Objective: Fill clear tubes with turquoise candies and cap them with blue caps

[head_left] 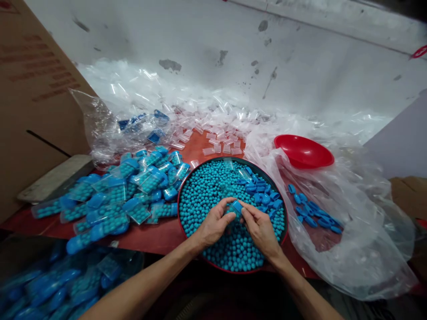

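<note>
My left hand point(215, 223) and my right hand point(262, 229) meet over a round tray point(180, 209) with a red rim, full of small turquoise balls point(208, 184). Between their fingertips is a small container with a blue cap point(237, 206). The left fingers are closed around its body, which is mostly hidden. Thumb and fingers of the right hand pinch the blue cap at its right side. Loose blue caps point(263, 198) lie on the balls at the tray's right side, just beyond my right hand.
Left of the tray, ball-filled clear containers with blue caps point(140, 178) are heaped; more lie lower left point(66, 284). Clear empty containers point(227, 142) lie behind. A red bowl point(303, 151) and more blue caps point(313, 213) rest on plastic sheeting point(360, 262). A cardboard box point(43, 84) stands left.
</note>
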Tool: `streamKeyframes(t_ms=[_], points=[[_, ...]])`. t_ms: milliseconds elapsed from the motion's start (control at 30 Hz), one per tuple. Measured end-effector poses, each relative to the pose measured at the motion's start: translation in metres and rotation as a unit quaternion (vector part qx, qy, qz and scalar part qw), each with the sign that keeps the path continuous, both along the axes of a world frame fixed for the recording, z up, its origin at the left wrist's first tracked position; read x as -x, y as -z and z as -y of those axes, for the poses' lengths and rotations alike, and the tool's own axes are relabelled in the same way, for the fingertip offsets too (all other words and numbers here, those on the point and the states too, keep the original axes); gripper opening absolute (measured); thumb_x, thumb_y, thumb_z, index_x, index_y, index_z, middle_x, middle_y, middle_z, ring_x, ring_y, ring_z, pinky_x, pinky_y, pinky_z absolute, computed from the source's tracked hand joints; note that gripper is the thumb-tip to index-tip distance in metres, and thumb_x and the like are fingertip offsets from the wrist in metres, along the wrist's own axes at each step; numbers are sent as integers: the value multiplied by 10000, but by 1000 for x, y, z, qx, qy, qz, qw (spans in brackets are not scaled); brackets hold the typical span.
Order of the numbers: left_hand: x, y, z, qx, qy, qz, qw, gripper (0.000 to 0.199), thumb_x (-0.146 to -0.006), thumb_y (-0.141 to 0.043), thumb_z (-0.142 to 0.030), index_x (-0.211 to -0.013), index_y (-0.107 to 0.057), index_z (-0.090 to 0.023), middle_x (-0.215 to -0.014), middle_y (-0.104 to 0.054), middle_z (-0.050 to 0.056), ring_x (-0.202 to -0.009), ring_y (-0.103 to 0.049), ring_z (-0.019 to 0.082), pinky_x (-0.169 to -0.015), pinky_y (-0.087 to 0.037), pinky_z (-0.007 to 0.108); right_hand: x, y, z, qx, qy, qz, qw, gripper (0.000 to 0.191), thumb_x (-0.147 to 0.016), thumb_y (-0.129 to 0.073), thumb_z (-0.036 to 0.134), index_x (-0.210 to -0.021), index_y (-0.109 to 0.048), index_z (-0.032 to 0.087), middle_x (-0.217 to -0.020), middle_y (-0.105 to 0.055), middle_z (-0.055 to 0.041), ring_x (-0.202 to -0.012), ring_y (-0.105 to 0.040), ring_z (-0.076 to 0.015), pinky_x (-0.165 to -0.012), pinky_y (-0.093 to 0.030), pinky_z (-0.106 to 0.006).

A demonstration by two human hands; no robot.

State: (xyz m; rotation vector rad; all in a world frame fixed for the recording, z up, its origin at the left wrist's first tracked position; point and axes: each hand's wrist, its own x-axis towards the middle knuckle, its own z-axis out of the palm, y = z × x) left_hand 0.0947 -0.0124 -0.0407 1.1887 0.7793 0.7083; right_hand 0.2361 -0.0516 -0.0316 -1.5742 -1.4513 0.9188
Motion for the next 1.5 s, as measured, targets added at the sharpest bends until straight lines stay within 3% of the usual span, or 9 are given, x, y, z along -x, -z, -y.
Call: streamKeyframes(t_ms=[100,333,733,867,967,1133,1233,1333,1500], points=[[0,-2,0,7,-25,4,1000,362,-746,-515,-282,-1090,-465,-185,-682,-495,-30,-433,-352,25,-393,-322,147,4,2,-1,-48,9,20,999,356,-823,-409,337,-1085,-582,168,-915,-640,-70,-808,-578,-183,-765,-450,-317],[0,-5,1,42,-7,-8,999,455,-724,-526,-237,-1154,-396,-165,-715,-515,-23,-404,-392,23,-362,-318,149,3,1,-1,-28,4,13,1000,352,-826,-403,323,-1105,-570,187,-908,-659,-50,-800,-598,-184,-748,-476,-319],[6,2,0,27,-33,7,999,311,-742,-519,-322,-1007,-428,-188,-658,-459,-49,-391,-375,17,-343,-302,132,-8,-7,-4,-69,-154,87,982,373,-817,-425,232,-1184,-487,210,-978,-601,-60,-910,-553,-173,-848,-439,-341],[7,-2,2,50,34,20,998,341,-710,-543,-301,-1002,-402,-193,-631,-443,-59,-401,-402,37,-366,-331,151,-26,-16,-8,28,-94,7,995,329,-740,-551,297,-1049,-571,183,-847,-608,-31,-689,-577,-140,-672,-502,-293],[5,-5,6,56,46,28,997,315,-706,-530,-258,-980,-386,-201,-639,-428,-63,-428,-375,42,-403,-358,173,-29,-9,-8,41,-12,-49,998,480,-696,-598,345,-1125,-505,150,-845,-628,-52,-680,-598,-163,-619,-517,-294],[2,-6,9,-41,-18,-11,999,414,-695,-511,-137,-1093,-418,-199,-773,-500,-18,-633,-461,85,-639,-408,234,-10,15,-1,-66,-58,70,994,408,-792,-478,334,-1167,-487,175,-1153,-546,-118,-1061,-506,-247,-892,-420,-410],[2,-6,10,-76,-42,-5,996,463,-705,-497,-130,-1158,-418,-190,-924,-538,20,-837,-490,140,-790,-379,271,1,17,6,-118,-119,145,975,588,-744,-543,322,-1272,-342,161,-1267,-432,-138,-1154,-413,-264,-927,-389,-428],[2,-8,9,-61,-30,14,998,452,-718,-501,-157,-1161,-420,-189,-1009,-537,24,-928,-475,159,-841,-355,277,6,10,10,-128,-133,206,961,819,-658,-638,305,-1325,-183,163,-1279,-389,-154,-1168,-390,-279,-912,-398,-432],[0,-10,8,-50,-15,23,998,313,-729,-517,-201,-1038,-470,-177,-923,-541,9,-857,-480,141,-807,-361,261,10,3,12,-148,-98,261,949,767,-689,-591,338,-1299,-180,124,-1121,-478,-183,-971,-541,-285,-736,-496,-406]])
